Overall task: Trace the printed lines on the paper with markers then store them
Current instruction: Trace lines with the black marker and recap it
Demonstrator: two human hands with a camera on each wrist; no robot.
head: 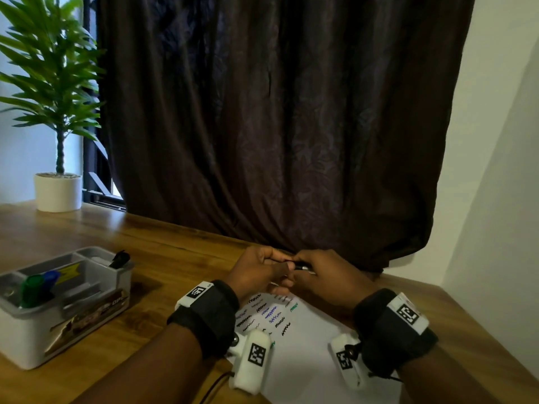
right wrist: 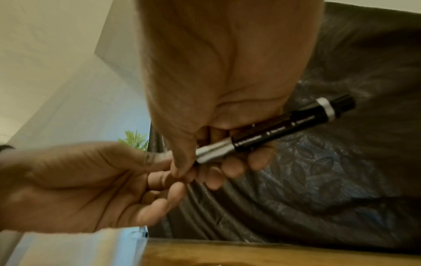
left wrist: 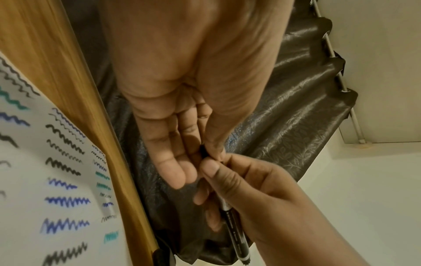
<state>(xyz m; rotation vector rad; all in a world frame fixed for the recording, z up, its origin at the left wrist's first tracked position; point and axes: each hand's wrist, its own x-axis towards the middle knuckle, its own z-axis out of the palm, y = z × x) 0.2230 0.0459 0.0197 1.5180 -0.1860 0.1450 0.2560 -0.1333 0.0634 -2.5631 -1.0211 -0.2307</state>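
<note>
Both hands meet above the far end of the paper (head: pixel 309 354), a white sheet with black, blue and green wavy lines, also seen in the left wrist view (left wrist: pixel 34 162). My right hand (head: pixel 320 271) grips the barrel of a black marker (right wrist: pixel 273 133) with silver bands; the marker (left wrist: pixel 234 232) runs through its curled fingers. My left hand (head: pixel 271 271) pinches the marker's front end between thumb and forefinger (left wrist: pixel 212 151). Fingers hide whether a cap sits on that end. A short piece of the marker (head: pixel 302 267) shows between the hands.
A grey desk organiser (head: pixel 67 313) stands at the left on the wooden table (head: pixel 163 258), holding a green marker (head: pixel 32 290), a blue marker (head: pixel 51 279) and a black object (head: pixel 119 259). A dark curtain (head: pixel 277 126) hangs behind. A potted plant (head: pixel 58 191) stands far left.
</note>
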